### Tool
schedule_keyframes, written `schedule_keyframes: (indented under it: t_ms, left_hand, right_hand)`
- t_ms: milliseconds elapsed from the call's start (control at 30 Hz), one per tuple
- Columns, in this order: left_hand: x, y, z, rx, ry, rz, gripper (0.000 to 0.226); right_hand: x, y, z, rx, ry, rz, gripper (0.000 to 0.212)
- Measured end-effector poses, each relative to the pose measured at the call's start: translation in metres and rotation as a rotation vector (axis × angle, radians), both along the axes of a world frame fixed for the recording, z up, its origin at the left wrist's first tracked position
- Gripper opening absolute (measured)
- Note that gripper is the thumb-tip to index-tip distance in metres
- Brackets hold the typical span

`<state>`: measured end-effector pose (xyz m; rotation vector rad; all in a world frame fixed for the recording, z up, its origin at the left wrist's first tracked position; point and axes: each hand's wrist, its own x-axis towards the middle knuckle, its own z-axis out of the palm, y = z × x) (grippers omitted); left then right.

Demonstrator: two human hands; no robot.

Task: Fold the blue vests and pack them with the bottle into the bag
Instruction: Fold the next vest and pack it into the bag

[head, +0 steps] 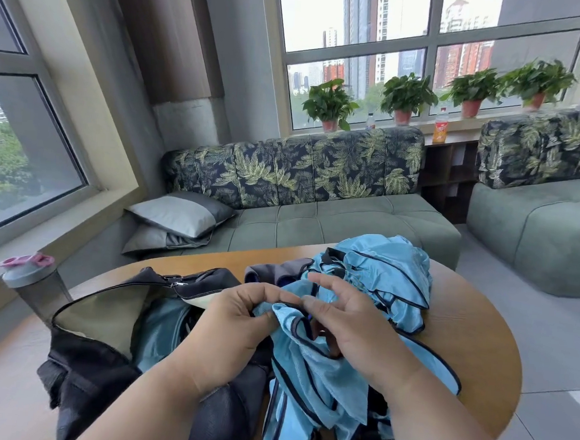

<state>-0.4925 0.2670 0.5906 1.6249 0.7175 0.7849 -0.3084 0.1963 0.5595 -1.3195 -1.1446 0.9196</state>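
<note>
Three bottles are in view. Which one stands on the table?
The grey bottle with the pink lid, at the table's left edge beside the open bag. The other two stand far off on the window ledge.

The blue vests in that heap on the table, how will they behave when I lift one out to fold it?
Probably floppy: the blue vests lie crumpled, and the one pinched by the left hand and right hand sags in loose folds. Likely slippery, given the shiny fabric. The dark-trimmed edges overlap in the heap, so a neighbour may drag along.
</note>
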Motion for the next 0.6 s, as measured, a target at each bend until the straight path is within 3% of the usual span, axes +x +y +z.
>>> schedule_keyframes:
  t_ms: [167, 267, 333, 467, 600]
  left_hand:
    - [0.001, -0.001, 0.000, -0.033, -0.093, -0.017, 0.009]
    - [0.000, 0.007, -0.004, 0.025, -0.105, 0.024, 0.021]
    - [-0.001, 0.011, -0.007, 0.125, -0.049, 0.050, 0.021]
    - [0.002, 0.005, -0.006, 0.127, -0.041, 0.100, 0.037]
    - [0.003, 0.004, -0.007, 0.147, 0.014, 0.106, 0.032]
  right_hand:
    - [0.003, 0.001, -0.004, 0.051, 0.144, 0.150, 0.022]
    - [0.005, 0.004, -0.011, 0.022, 0.195, 0.215, 0.035]
    - [0.004, 0.004, -0.010, 0.006, 0.169, 0.224, 0.039]
    - [0.000, 0.006, -0.011, 0.012, 0.082, 0.215, 0.041]
    - [-0.001, 0.007, -0.011, 0.045, 0.044, 0.114, 0.015]
